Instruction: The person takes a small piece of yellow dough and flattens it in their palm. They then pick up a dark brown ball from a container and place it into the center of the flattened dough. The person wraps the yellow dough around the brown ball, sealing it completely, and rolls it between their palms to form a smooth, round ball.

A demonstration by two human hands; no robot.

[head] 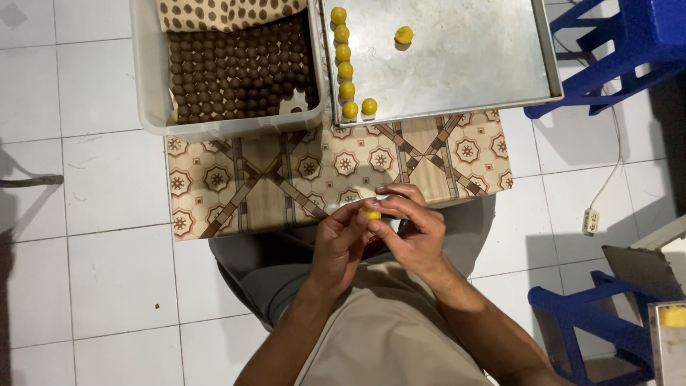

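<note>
Yellow dough ball (370, 213) pinched between fingertips of left hand (341, 243) and right hand (411, 230), held above lap, near edge of patterned board (286, 179). Fingers curled together around ball, partly hiding it. Finished balls (345, 70) lined on metal tray (471, 57).

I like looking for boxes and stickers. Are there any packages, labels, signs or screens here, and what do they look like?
No labels, signs or screens show.
White plastic tub: top left, rectangular, full of small brown balls.
Metal tray: top middle, flat, silver, with a few yellow balls.
Both hands, left hand and right hand, hold a yellow ball.
</note>
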